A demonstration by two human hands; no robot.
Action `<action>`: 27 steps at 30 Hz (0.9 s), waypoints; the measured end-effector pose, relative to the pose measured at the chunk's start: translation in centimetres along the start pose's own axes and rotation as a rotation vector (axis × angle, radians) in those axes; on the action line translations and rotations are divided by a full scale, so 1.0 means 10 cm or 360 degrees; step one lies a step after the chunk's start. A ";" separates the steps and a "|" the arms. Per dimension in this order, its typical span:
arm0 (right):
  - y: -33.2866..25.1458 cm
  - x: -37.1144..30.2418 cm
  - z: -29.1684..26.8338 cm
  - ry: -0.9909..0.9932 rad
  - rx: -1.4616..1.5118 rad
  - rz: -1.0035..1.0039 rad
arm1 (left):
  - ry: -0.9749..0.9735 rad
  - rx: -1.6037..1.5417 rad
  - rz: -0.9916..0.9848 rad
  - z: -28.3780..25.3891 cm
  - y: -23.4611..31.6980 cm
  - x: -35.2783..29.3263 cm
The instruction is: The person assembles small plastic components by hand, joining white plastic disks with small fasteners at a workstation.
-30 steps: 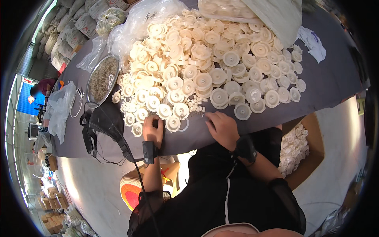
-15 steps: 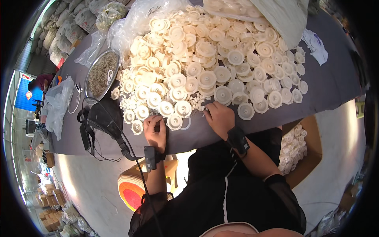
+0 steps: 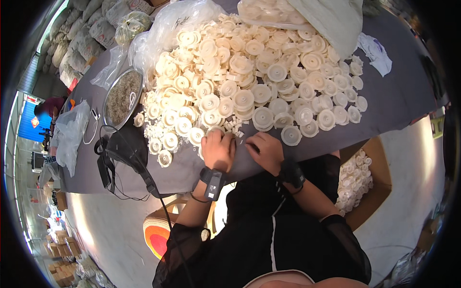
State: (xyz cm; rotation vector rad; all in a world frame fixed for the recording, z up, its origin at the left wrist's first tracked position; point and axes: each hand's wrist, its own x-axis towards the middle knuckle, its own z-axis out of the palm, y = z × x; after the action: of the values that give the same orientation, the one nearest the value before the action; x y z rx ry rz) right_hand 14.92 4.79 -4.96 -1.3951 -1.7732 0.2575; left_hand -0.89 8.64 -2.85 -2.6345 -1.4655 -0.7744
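My left hand is closed at the front edge of a big pile of cream-white round plastic parts. Its bent fingers press on a white plastic disc, which they partly cover; the underside of the grip is hidden. To its right, my right hand has curled fingers and a thumb drawn toward them, just above the dark tabletop. Whatever it pinches, if anything, is too small to make out. Small white plastic pieces lie scattered just beyond the two hands.
On the left are an oval metal tray of small pieces, a black pouch with a cable and a clear bag. Plastic sacks back the pile. A cardboard box of white parts stands below right.
My left hand has moved right and slightly away from me, onto the discs beside the small pieces. My right hand has drawn back a little toward the table's near edge.
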 end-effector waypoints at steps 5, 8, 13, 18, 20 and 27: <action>0.02 -0.08 0.00 0.0049 0.1471 0.0726 | 0.0151 -0.0263 0.0039 -0.10 0.13 -0.02; 0.05 -0.02 -0.11 -0.0015 0.2008 0.1005 | 0.0203 -0.0508 -0.0003 -0.13 0.18 -0.04; 0.04 -0.02 -0.13 -0.0107 0.2230 0.1117 | 0.0198 -0.0656 0.0014 -0.16 0.25 -0.01; 0.05 -0.03 -0.14 -0.0217 0.2354 0.1289 | 0.0179 -0.0661 -0.0020 -0.13 0.26 -0.02; 0.04 -0.02 -0.15 -0.0177 0.2325 0.1306 | 0.0203 -0.0663 -0.0024 -0.13 0.26 -0.03; 0.03 -0.03 -0.16 -0.0218 0.2338 0.1298 | 0.0166 -0.0692 0.0011 -0.14 0.27 -0.03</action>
State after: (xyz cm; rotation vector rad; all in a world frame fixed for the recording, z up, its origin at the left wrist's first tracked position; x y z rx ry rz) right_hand 16.27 4.10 -4.25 -0.8141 -0.5384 1.6835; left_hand 0.59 6.57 -1.17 -2.8312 -1.3920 -1.3434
